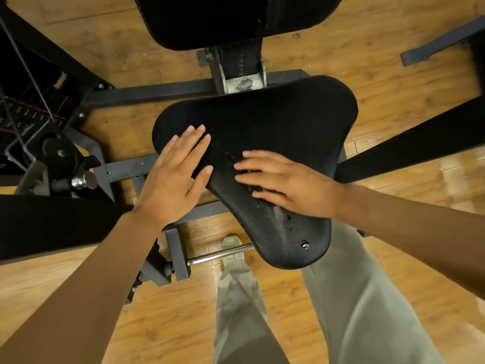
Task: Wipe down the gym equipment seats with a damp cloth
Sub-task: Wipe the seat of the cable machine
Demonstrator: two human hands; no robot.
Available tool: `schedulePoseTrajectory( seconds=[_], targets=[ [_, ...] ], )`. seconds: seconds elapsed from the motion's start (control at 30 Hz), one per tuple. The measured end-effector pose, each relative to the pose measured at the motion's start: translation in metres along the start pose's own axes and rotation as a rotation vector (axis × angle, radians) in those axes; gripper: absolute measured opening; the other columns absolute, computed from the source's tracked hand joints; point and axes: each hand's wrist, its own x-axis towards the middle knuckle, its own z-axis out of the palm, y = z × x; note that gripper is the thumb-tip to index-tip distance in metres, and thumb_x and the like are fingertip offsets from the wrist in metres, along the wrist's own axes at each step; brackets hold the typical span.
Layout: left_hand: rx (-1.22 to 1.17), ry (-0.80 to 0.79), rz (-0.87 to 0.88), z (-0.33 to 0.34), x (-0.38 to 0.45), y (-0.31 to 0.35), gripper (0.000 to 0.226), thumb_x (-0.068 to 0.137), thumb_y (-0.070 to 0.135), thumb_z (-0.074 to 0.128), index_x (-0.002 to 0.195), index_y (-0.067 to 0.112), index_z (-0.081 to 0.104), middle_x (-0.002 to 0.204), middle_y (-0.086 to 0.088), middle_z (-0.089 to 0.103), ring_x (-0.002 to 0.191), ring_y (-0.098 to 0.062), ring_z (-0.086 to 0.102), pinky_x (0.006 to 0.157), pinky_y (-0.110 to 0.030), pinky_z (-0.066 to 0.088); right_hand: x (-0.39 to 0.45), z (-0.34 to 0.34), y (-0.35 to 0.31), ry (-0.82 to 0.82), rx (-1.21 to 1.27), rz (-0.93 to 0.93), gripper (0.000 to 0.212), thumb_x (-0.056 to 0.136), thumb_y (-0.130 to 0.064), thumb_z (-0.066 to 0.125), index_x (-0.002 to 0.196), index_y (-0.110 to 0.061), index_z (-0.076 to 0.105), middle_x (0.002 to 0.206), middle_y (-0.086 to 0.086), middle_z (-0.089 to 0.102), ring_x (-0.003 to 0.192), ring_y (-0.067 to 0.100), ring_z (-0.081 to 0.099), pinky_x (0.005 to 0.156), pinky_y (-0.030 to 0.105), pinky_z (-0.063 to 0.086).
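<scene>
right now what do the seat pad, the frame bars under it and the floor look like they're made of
Seat pad: black pebbled covering, likely vinyl or faux leather; the grain catches light near the front and worn spots show. Frame bars: square metal tube, matte grey paint, bolted joints. Floor: glossy wood-look planks, laminate or varnished wood; cannot tell which.

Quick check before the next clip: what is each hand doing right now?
Left hand: open, fingers straight, flat on the black padded triangular seat.
Right hand: open, fingers spread flat on the seat; no cloth can be made out beneath it.
</scene>
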Motion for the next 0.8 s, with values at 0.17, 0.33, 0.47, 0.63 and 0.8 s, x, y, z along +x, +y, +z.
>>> schedulePoseTrajectory(
  seconds=[0.17, 0.33, 0.47, 0.63, 0.8],
  targets=[
    [0.003, 0.018, 0.002, 0.0, -0.004, -0.002, 0.059, 0.105, 0.038, 0.033, 0.152, 0.003, 0.034, 0.162, -0.01, 0.027, 0.152, -0.018, 0.016, 0.125, -0.026, 0.002, 0.059, 0.002, 0.016, 0.246, -0.075, 0.268, 0.039, 0.096, -0.016, 0.059, 0.13, 0.003, 0.061, 0.137, 0.023, 0.055, 0.137, 0.041, 0.043, 0.116, 0.045, 0.033],
    [-0.016, 0.017, 0.017, -0.001, -0.004, -0.005, 0.059, 0.104, 0.038, 0.035, 0.151, 0.003, 0.036, 0.161, -0.011, 0.029, 0.152, -0.02, 0.019, 0.125, -0.026, 0.003, 0.076, 0.014, -0.003, 0.4, -0.079, 0.448, 0.041, 0.095, -0.009, 0.061, 0.133, 0.005, 0.057, 0.137, 0.023, 0.055, 0.135, 0.04, 0.045, 0.116, 0.039, 0.03],
    [0.001, 0.01, 0.023, -0.003, -0.006, -0.007, 0.06, 0.104, 0.04, 0.033, 0.152, 0.003, 0.035, 0.162, -0.01, 0.028, 0.152, -0.02, 0.018, 0.125, -0.026, 0.003, 0.021, 0.017, -0.043, 0.162, -0.054, 0.2, 0.044, 0.098, -0.016, 0.052, 0.138, 0.002, 0.054, 0.143, 0.019, 0.052, 0.141, 0.035, 0.039, 0.12, 0.04, 0.028],
    [0.006, 0.05, -0.018, -0.003, -0.016, -0.012, 0.059, 0.105, 0.037, 0.035, 0.152, 0.003, 0.034, 0.162, -0.011, 0.027, 0.152, -0.02, 0.017, 0.125, -0.029, 0.005, 0.002, 0.013, -0.043, 0.015, -0.125, 0.017, 0.043, 0.096, -0.018, 0.053, 0.136, -0.001, 0.058, 0.142, 0.017, 0.053, 0.141, 0.033, 0.04, 0.116, 0.044, 0.037],
    [-0.06, 0.066, -0.044, 0.002, -0.024, -0.018, 0.061, 0.105, 0.037, 0.036, 0.154, 0.002, 0.03, 0.164, -0.011, 0.023, 0.154, -0.018, 0.012, 0.126, -0.03, 0.005, 0.07, 0.021, -0.023, 0.155, -0.073, 0.21, 0.042, 0.095, -0.01, 0.061, 0.134, 0.004, 0.056, 0.142, 0.023, 0.052, 0.142, 0.04, 0.036, 0.119, 0.046, 0.026]
  ],
)
